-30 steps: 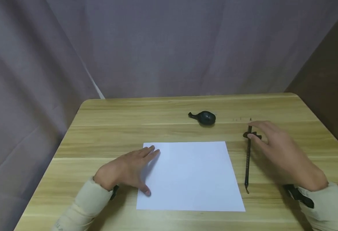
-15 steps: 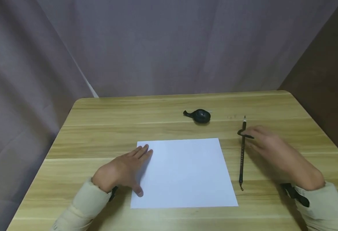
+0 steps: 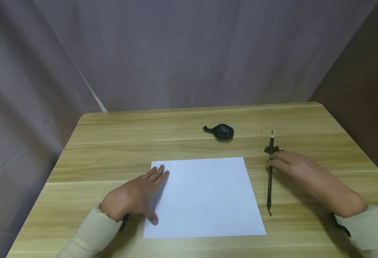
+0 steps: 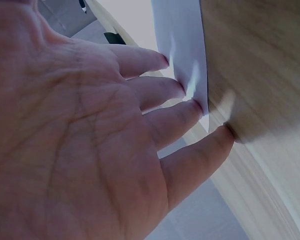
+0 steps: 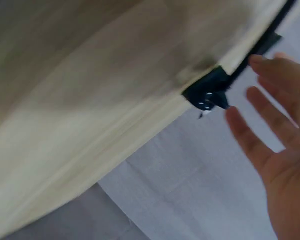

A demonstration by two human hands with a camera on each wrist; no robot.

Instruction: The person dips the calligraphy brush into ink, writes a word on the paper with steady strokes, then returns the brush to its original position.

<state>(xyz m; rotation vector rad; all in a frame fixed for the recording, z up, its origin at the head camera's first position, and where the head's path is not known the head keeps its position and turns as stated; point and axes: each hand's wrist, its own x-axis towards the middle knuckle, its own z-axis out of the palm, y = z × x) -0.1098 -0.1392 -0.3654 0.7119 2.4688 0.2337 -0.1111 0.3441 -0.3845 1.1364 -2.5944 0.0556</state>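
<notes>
My left hand (image 3: 132,197) lies with spread fingers over the left edge of a white sheet of paper (image 3: 205,200). In the left wrist view its fingertips (image 4: 195,107) touch the sheet and the wood beside it. To the right of the sheet, a dark writing brush (image 3: 269,186) leans on a small dark brush rest (image 3: 271,149), its tip pointing away from me. My right hand (image 3: 300,170) is at the brush's shaft, just nearer than the rest. In the right wrist view the thumb meets the shaft, while the other fingers stay loosely spread around it.
A black, round, gourd-shaped object (image 3: 223,132) with a short curved neck sits toward the back of the wooden table (image 3: 137,132). Faint dark marks show on the wood near the brush tip. Grey curtains (image 3: 176,53) hang behind the table.
My right hand has slid from near the brush tip down the shaft toward me, past the rest, uncovering the tip. The left hand stays on the paper. The view has shifted slightly.
</notes>
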